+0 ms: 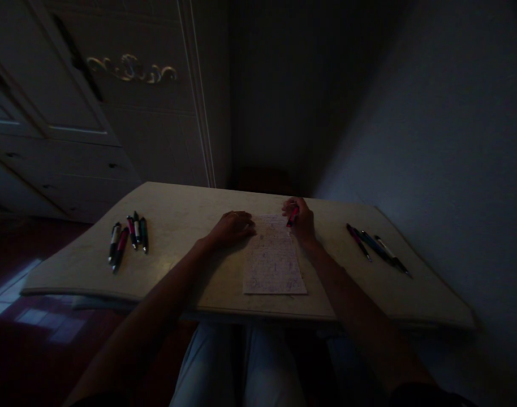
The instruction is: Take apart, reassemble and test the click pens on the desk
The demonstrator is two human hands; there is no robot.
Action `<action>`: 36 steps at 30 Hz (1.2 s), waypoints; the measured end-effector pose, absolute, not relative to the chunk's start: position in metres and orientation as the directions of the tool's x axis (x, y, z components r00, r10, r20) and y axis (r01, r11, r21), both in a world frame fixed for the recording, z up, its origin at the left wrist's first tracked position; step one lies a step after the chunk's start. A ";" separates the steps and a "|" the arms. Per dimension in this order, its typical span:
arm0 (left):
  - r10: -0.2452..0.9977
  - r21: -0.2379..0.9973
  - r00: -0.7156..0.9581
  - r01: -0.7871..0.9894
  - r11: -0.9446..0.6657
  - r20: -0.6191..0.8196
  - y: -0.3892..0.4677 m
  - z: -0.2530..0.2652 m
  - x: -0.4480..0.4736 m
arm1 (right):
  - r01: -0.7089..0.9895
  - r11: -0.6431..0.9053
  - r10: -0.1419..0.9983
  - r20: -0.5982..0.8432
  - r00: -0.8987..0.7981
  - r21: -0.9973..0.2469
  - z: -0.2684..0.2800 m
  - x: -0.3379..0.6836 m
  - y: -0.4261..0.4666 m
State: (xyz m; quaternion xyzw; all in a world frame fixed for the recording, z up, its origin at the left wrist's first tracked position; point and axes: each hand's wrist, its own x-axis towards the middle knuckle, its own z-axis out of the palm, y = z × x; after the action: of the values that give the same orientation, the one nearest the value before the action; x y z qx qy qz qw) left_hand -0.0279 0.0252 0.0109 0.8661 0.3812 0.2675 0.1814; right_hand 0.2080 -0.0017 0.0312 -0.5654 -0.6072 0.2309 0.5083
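Observation:
A sheet of paper covered in small handwriting lies on the pale tabletop in front of me. At its upper left edge rests my left hand, fingers stretched out and lying flat, with a ring on one finger. My right hand is closed around a pink-red pen over the paper's upper right part. The dim light hides where exactly the pen tip meets the sheet.
Several pens lie in a loose group on the table's left side. To the right, a dark pink pen, a blue pen and a white-and-black pen lie slantwise. A white cabinet stands behind left; a wall borders the right.

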 end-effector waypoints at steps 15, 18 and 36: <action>0.758 0.427 0.578 0.629 -0.649 0.302 0.036 0.001 -0.031 | 0.083 0.053 0.966 0.030 -0.259 -0.995 0.033 0.169 -0.028; 0.757 0.410 0.582 0.639 -0.652 0.296 0.034 0.003 -0.031 | 0.148 0.090 0.952 0.041 -0.304 -0.985 0.028 0.165 -0.029; 0.783 0.462 0.567 0.640 -0.614 0.256 0.029 0.016 -0.030 | 0.370 0.097 0.984 0.035 -0.172 -0.924 0.024 0.166 -0.030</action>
State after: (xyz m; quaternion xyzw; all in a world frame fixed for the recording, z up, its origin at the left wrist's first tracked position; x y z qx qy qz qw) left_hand -0.0297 0.0285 0.0163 0.8703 0.4087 0.2228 0.1609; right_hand 0.1655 -0.0297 0.0235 -0.5271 -0.6423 0.4167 0.3689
